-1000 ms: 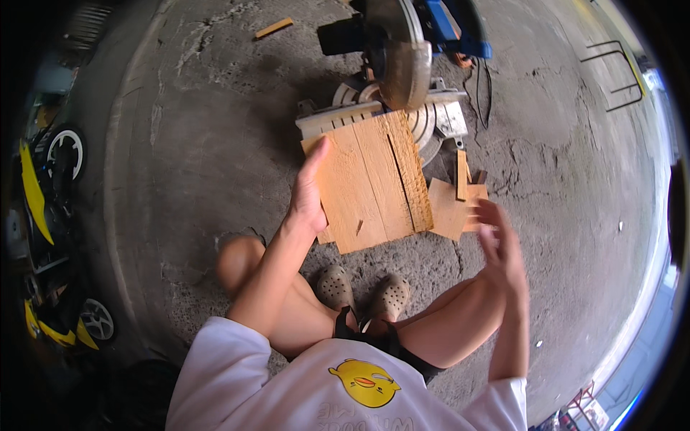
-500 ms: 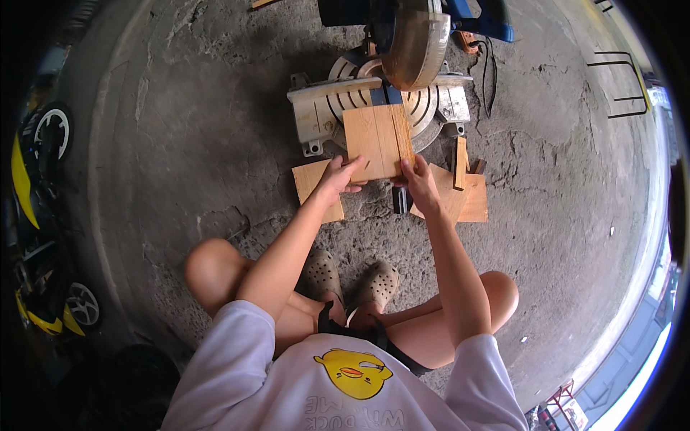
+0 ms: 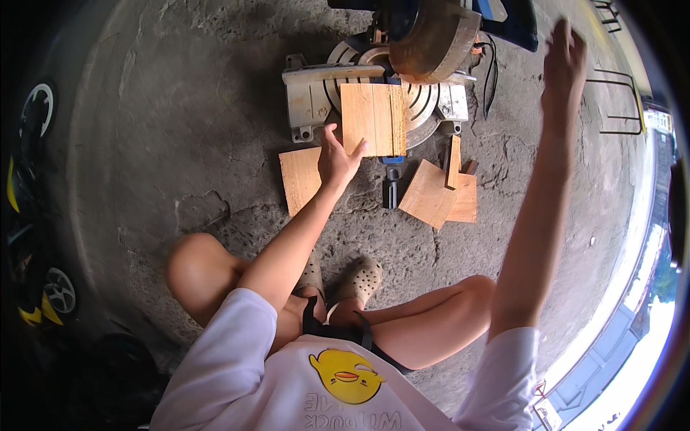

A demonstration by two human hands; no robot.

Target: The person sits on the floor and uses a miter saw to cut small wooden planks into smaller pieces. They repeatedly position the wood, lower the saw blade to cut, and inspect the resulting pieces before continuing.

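Observation:
A square wooden board [image 3: 374, 115] lies on the metal base of a mitre saw [image 3: 305, 108]. My left hand [image 3: 341, 161] grips its lower-left corner, thumb on top and index finger raised beside the left edge. My right hand [image 3: 564, 61] is raised at the upper right, fingers loosely apart with nothing visible in them, just right of the saw's blue-and-black handle [image 3: 525, 32]; the fingers are slightly blurred. Above the board is the saw's blade guard [image 3: 428, 57].
Loose boards [image 3: 302, 176] [image 3: 424, 190], a short batten [image 3: 453, 161] and a black tool part [image 3: 390, 190] lie on cracked concrete [image 3: 180, 144]. A cable [image 3: 489, 86] lies right of the saw. A yellow-black wheeled vehicle [image 3: 43, 302] stands at left, a metal rack [image 3: 618, 100] at right.
The board has moved forward onto the saw base. My right hand has left the board and risen up and right toward the handle; my left hand has moved forward with the board.

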